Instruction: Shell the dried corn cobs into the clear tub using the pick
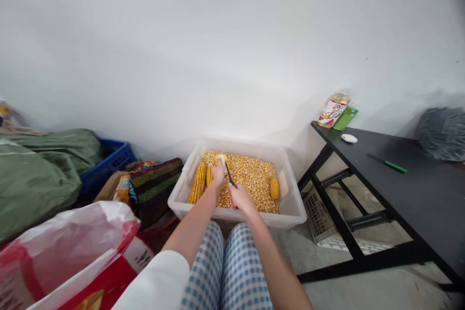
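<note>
My left hand [218,172] is closed around a corn cob [222,158] that looks pale and partly stripped, with some yellow kernels. In my right hand [240,196] is a slim dark tool [229,173] with a bit of orange by its grip; its exact kind is unclear. The tool's far end meets or lies right beside the cob. Both hands are over a translucent plastic bin [296,203] spread with loose corn kernels [250,174]. Full ears of corn [197,184] lie at the bin's left, one partly hidden by my left hand. A short ear [274,188] rests at the right.
A black table [385,164] on the right carries an oil bottle [334,109], a white oval object [349,138] and a green-handled rod [395,167]. To the left are a red-and-white bag [105,232], a blue crate [118,157] and green cloth [47,169]. A white wall stands behind.
</note>
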The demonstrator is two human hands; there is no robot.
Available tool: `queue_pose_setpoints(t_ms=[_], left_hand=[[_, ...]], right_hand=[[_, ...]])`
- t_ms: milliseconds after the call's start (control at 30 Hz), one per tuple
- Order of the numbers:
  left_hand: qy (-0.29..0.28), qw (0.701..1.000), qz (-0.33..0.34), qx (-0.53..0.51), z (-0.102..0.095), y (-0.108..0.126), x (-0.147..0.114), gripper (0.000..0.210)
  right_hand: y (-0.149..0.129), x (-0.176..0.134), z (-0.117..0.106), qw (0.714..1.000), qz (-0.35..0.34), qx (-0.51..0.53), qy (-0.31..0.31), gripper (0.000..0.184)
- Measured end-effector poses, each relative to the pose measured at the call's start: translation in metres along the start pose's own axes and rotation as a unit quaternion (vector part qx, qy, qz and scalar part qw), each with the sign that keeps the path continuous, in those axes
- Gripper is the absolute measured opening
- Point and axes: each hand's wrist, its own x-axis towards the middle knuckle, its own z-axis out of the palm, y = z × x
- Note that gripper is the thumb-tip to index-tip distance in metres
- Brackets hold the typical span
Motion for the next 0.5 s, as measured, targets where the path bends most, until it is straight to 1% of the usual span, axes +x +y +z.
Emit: queue_pose_setpoints(t_ms=[167,367,433,500], left_hand=[[0.000,1.000,-0.010,-0.016,0.003,-0.006,0.005,0.040],[0.018,0.998,-0.061,-0.010,0.002,-0.012,0.012,0.037],[0.017,0.997,-0.068,0.011,0.000,-0.013,0.013,0.037],[0.006,0.997,-0.068,0.022,-0.003,-0.015,0.013,0.038]], right_hand=[[0.001,0.006,0.006,1.000,0.005,0.002,0.010,0.027],[0.004,0.009,0.015,0.998,-0.012,-0.043,0.054,0.027],[0.000,0.010,0.015,0.999,0.011,-0.005,0.040,0.024],[-0.004,0.012,0.015,0.998,0.046,0.047,0.013,0.023]])
